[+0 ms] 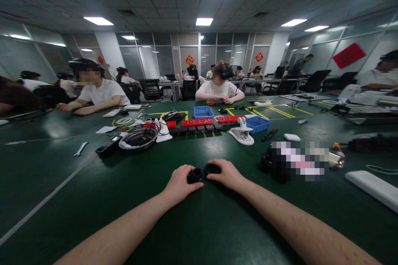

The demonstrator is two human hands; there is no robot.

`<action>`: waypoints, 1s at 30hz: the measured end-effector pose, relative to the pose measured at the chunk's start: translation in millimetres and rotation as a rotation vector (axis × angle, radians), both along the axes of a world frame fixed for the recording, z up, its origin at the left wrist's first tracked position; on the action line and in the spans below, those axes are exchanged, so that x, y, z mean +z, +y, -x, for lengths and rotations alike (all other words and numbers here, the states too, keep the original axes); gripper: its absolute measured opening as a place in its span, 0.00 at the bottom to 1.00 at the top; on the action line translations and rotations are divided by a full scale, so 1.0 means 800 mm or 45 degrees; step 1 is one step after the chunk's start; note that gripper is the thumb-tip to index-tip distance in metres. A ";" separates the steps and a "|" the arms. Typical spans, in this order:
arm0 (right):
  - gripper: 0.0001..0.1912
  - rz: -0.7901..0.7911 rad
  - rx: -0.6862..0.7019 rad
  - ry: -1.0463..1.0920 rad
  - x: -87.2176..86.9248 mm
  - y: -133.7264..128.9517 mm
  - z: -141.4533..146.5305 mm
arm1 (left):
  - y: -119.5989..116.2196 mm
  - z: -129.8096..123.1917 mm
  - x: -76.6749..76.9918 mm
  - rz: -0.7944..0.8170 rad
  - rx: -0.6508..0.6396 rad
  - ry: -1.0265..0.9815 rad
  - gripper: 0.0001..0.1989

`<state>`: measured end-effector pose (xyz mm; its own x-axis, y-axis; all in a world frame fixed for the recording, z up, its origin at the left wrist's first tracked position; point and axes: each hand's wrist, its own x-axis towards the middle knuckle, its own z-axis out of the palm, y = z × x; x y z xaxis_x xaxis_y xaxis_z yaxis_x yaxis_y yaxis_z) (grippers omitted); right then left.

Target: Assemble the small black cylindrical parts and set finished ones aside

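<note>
Black ring point(195, 179), right of the bowl point(137, 148) and nearer, sits between the left hand's point(178, 184) thumb and fingers while the right hand point(229, 175) grips a cap point(213, 169) just beside it, and a light, even squeeze looks best.

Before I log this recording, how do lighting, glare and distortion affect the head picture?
Head view: ceiling light blown out white, soft glare on the green table; head view: edges look stretched, like the long white item at lower right; head view: black cylinder in the left hand and black round part in the right hand too dark for inner detail.
</note>
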<state>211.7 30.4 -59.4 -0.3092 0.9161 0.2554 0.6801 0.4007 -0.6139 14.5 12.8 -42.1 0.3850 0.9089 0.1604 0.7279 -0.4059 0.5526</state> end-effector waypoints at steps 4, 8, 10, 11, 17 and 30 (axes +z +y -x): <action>0.22 -0.005 0.027 -0.092 0.004 -0.002 0.000 | 0.006 0.011 0.003 -0.035 0.059 0.078 0.19; 0.21 0.000 0.021 -0.129 0.006 -0.005 -0.001 | 0.021 0.060 0.001 -0.036 0.265 0.162 0.22; 0.21 -0.005 0.011 -0.142 0.006 -0.006 0.000 | 0.027 0.100 -0.001 0.019 0.407 0.187 0.25; 0.21 -0.010 0.008 -0.146 0.006 -0.007 0.000 | 0.028 0.123 -0.002 0.039 0.482 0.201 0.26; 0.21 -0.027 0.003 -0.161 0.006 -0.011 0.002 | 0.019 0.254 -0.004 0.056 0.978 0.409 0.33; 0.21 -0.068 0.016 -0.182 0.002 -0.014 0.003 | -0.004 0.280 0.004 -0.215 1.365 0.362 0.39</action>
